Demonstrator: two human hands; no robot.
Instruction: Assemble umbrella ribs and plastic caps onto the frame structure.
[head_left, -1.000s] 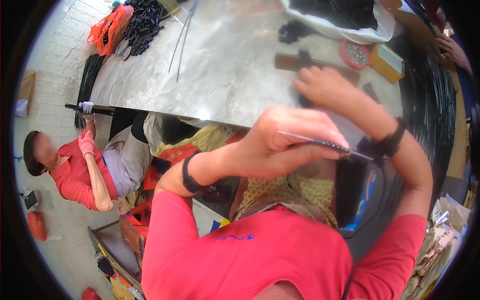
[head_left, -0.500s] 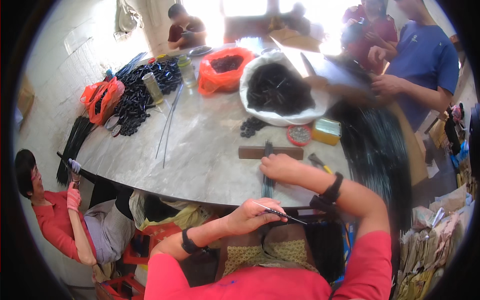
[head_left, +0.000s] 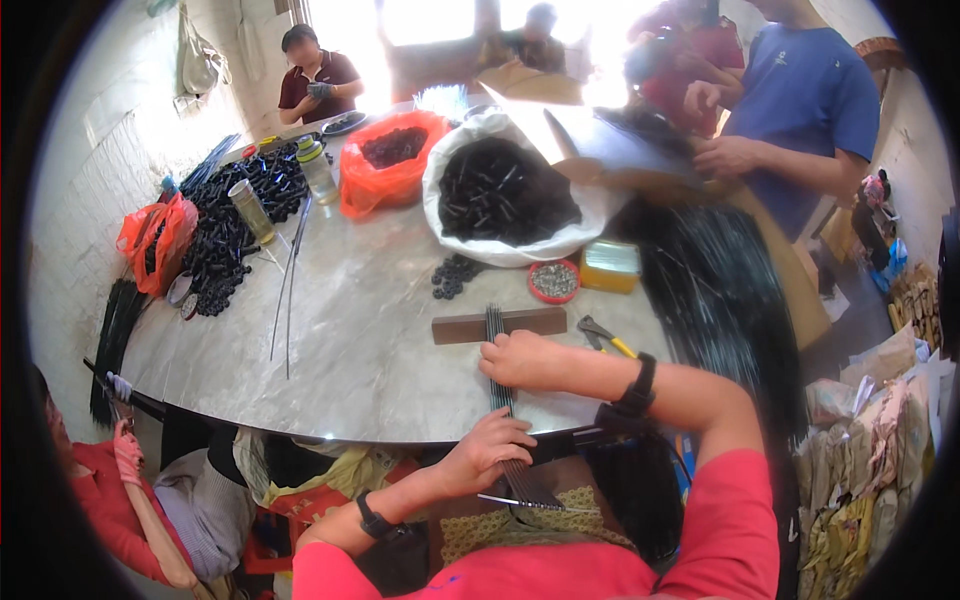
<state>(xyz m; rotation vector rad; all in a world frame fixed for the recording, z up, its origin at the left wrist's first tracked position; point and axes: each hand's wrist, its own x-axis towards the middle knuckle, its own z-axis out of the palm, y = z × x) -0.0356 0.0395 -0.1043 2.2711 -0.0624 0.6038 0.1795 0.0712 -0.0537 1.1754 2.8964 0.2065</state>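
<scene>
A bundle of thin dark rods (head_left: 502, 398) runs from a brown wooden bar (head_left: 460, 330) on the table, over the near edge, to my lap. My right hand (head_left: 522, 360) presses on the bundle just short of the bar, its fingers curled round the rods. Nearer to me, my left hand (head_left: 488, 446) is closed on the same bundle at the table's edge. Below it, a slim silver rod with a black ringed section (head_left: 525, 502) lies across the bundle's near end; whether a finger still touches it cannot be made out.
Yellow-handled pliers (head_left: 606, 337), a red dish of small metal pieces (head_left: 554, 281) and a yellow box (head_left: 610, 266) stand beyond my right hand. A white sack of black parts (head_left: 435, 205) is behind them. Long dark rods (head_left: 720, 300) cover the table's right side. Co-workers sit and stand around.
My left hand has put the slim silver rod down across my lap and closed on the bundle. The bundle's near end now reaches toward me. The view has shifted.
</scene>
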